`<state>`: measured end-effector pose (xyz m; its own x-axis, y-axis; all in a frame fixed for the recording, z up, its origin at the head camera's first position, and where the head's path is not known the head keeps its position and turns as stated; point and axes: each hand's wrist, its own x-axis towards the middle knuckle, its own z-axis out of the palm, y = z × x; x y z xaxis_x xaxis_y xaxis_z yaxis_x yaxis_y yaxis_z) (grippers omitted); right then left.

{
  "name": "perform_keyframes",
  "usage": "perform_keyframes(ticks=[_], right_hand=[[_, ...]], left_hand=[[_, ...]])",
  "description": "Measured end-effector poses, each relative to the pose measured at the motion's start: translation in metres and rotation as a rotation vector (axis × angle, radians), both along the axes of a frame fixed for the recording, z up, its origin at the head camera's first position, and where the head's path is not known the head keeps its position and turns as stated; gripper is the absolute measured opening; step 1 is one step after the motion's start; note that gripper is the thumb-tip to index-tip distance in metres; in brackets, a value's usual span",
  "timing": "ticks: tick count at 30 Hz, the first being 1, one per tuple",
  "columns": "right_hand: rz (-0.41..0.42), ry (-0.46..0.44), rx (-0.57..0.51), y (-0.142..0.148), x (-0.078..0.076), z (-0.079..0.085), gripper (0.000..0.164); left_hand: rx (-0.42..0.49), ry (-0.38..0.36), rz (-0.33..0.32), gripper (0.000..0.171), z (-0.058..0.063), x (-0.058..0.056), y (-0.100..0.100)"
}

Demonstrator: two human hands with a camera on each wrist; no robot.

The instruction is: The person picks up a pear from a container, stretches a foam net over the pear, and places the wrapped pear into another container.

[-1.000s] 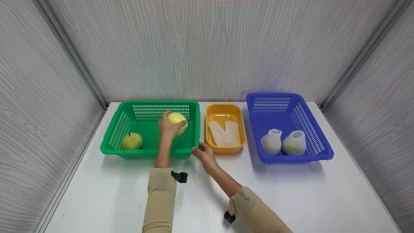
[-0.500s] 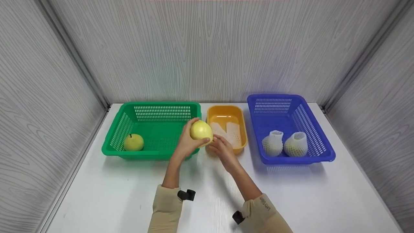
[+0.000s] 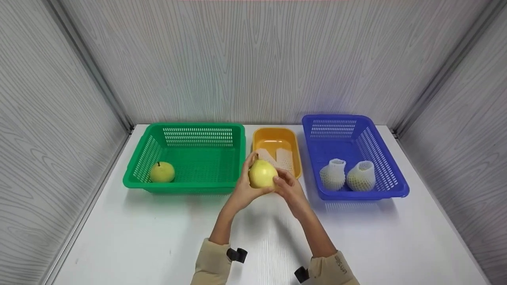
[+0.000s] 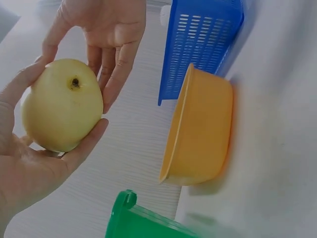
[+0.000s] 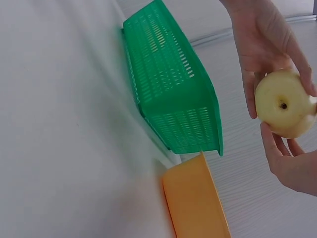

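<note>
Glossy white tabletop (image 3: 158, 237) spreads at six o'clock. Above it, left hand (image 3: 242, 192) and right hand (image 3: 292, 193) together pinch a smooth, pale-yellow pear (image 3: 262, 174), stem (image 3: 257, 156) toward eleven. Beyond sits an orange tub (image 3: 277, 137) at one; farther, grey wood-grained walls (image 3: 253, 63) at nine, twelve and three.

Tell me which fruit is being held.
The bare yellow pear between the left hand and right hand. The other bare pear lies in the green basket, and the two netted fruits sit in the blue basket.
</note>
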<state>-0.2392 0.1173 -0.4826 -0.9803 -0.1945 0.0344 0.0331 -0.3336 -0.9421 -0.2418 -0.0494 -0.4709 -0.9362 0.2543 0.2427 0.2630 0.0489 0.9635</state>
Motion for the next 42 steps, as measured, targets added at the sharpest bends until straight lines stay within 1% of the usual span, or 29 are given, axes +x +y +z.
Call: perform_keyframes(ticks=[2, 6, 9, 13, 17, 20, 22, 24, 26, 29, 32, 33, 34, 36, 39, 42], right_hand=[[-0.015, -0.015, 0.0, 0.004, 0.003, -0.003, 0.048], [-0.046, -0.053, -0.018, 0.014, 0.007, -0.007, 0.047], [-0.045, -0.065, -0.043, 0.021, 0.01, -0.009, 0.048], [-0.02, -0.068, -0.07, 0.028, 0.013, -0.013, 0.05], [0.001, -0.067, -0.085, 0.034, 0.016, -0.018, 0.047], [0.007, -0.051, -0.067, 0.038, 0.019, -0.023, 0.043], [0.005, -0.039, -0.033, 0.041, 0.02, -0.026, 0.042], [0.007, -0.023, 0.025, 0.045, 0.02, -0.029, 0.043], [0.022, -0.002, 0.101, 0.048, 0.02, -0.03, 0.045], [0.061, 0.033, 0.235, 0.053, 0.02, -0.033, 0.047], [0.093, 0.045, 0.356, 0.056, 0.021, -0.034, 0.05], [0.104, 0.045, 0.385, 0.057, 0.021, -0.034, 0.051], [0.114, 0.049, 0.415, 0.058, 0.022, -0.034, 0.052], [0.138, 0.058, 0.465, 0.059, 0.023, -0.034, 0.055], [0.176, 0.088, 0.504, 0.057, 0.027, -0.029, 0.059], [0.196, 0.116, 0.524, 0.053, 0.032, -0.018, 0.062]], left_hand=[[0.025, -0.044, -0.008, 0.098, -0.004, 0.003, 0.003], [0.078, -0.148, -0.036, 0.088, -0.011, 0.008, 0.008], [0.141, -0.21, -0.082, 0.082, -0.017, 0.01, 0.01], [0.206, -0.292, -0.147, 0.081, -0.028, 0.01, 0.013], [0.225, -0.339, -0.181, 0.081, -0.037, 0.01, 0.015], [0.239, -0.337, -0.192, 0.078, -0.043, 0.009, 0.016], [0.237, -0.336, -0.201, 0.078, -0.046, 0.009, 0.016], [0.221, -0.335, -0.209, 0.077, -0.046, 0.01, 0.016], [0.185, -0.337, -0.215, 0.077, -0.046, 0.012, 0.016], [0.108, -0.325, -0.212, 0.076, -0.037, 0.018, 0.014], [0.024, -0.292, -0.208, 0.075, -0.03, 0.024, 0.013], [0.0, -0.285, -0.203, 0.074, -0.031, 0.025, 0.014], [-0.024, -0.279, -0.198, 0.074, -0.035, 0.024, 0.015], [-0.067, -0.262, -0.192, 0.074, -0.044, 0.021, 0.016], [-0.122, -0.255, -0.186, 0.074, -0.057, 0.016, 0.019], [-0.152, -0.234, -0.194, 0.074, -0.059, 0.016, 0.02]])
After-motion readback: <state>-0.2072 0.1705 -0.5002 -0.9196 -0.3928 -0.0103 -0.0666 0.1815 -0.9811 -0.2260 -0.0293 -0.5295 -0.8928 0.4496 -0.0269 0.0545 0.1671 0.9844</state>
